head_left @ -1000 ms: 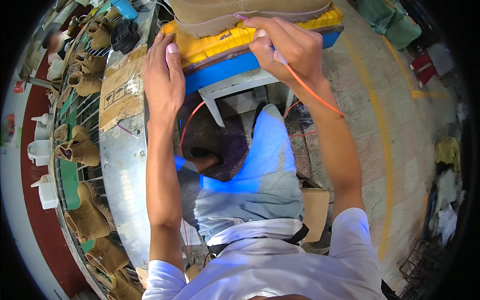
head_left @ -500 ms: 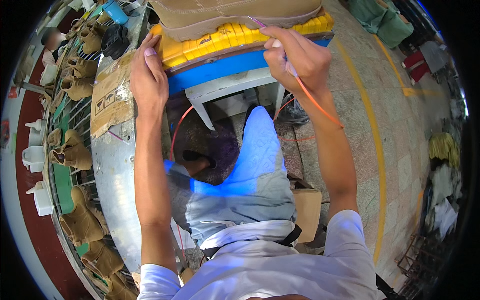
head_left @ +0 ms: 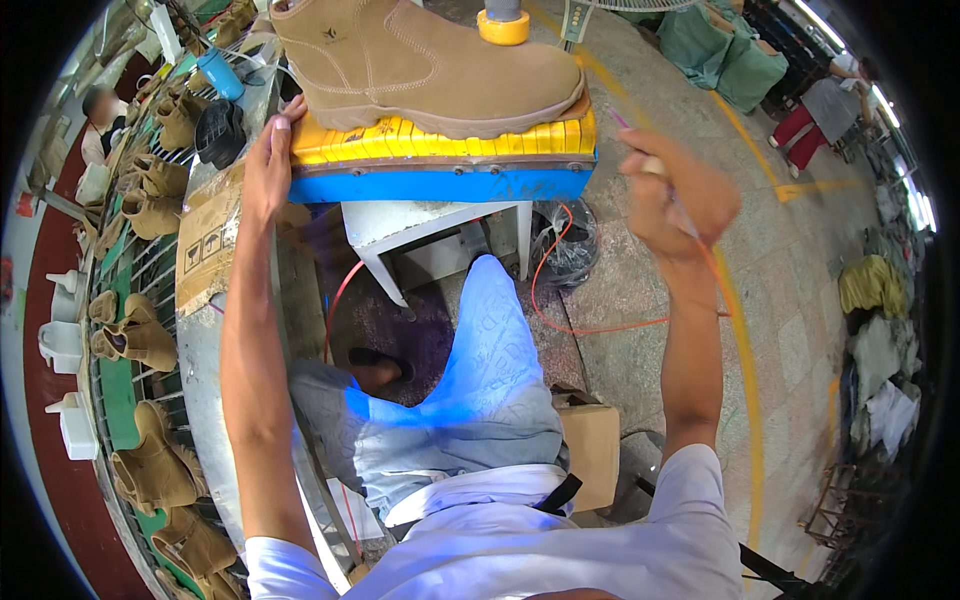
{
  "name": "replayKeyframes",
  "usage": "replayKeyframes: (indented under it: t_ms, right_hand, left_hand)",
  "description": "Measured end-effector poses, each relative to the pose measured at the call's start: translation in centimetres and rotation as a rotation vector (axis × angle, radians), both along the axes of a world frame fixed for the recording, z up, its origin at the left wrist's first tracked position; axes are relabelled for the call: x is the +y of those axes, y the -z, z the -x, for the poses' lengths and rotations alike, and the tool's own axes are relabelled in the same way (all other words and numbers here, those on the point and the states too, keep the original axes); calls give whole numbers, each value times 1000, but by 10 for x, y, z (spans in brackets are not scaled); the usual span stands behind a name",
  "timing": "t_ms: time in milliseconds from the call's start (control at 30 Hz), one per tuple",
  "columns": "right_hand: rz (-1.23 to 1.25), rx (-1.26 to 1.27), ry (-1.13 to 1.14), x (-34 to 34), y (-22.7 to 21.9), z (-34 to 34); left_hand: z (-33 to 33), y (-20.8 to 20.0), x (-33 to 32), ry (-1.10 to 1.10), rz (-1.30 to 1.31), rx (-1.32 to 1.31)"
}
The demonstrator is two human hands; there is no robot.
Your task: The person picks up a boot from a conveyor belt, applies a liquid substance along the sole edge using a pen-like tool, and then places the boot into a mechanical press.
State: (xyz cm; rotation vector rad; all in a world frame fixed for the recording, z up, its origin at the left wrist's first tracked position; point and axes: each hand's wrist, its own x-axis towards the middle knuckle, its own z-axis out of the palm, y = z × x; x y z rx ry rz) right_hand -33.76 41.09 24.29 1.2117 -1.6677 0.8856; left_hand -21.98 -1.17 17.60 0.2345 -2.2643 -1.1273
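A tan leather boot [head_left: 400, 65] lies lengthwise, toe to the right, on a ribbed yellow pad [head_left: 440, 147]. The pad tops a blue base [head_left: 450, 187]. My left hand [head_left: 266, 165] rests against the pad's left end, its fingers stretched and holding nothing. Off to the right of the boot's toe, my right hand [head_left: 685, 195] is closed round a slim pen-like tool [head_left: 617, 117] with a purplish tip. A thin orange tube [head_left: 716, 275] trails from that tool along my forearm. The tool's tip is apart from the boot, and my fingers hide most of its body.
On the left, a metal bench [head_left: 205, 370] carries cardboard [head_left: 207, 240]; a wire rack [head_left: 120, 370] beyond holds several tan boots. Under the pad stands a grey stand [head_left: 440, 222], near a black plastic bag [head_left: 570, 245]. A round yellow piece [head_left: 503, 28] hangs above the boot.
My right hand has moved right, away from the boot's sole, with the pen-like tool. My left hand stays at the pad's end. The view has shifted, showing more of the boot.
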Motion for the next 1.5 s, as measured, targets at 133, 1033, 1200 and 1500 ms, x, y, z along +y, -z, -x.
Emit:
replayKeyframes:
  t_ms: [133, 1033, 1200, 1500]
  right_hand:
    - [87, -513, -211, -2, -9, -29]
    - [-177, -696, -81, -127, 22, 20]
    - [-331, -754, -166, -188, -2, -5]
    - [-316, -871, -162, -127, 7, 5]
  left_hand:
    - [-20, 4, 35, -242, 111, -34]
    - [-14, -81, 46, -91, -672, 1026]
    - [-244, -74, -1, -589, -225, 815]
    - [-484, -28, 73, -573, -512, 111]
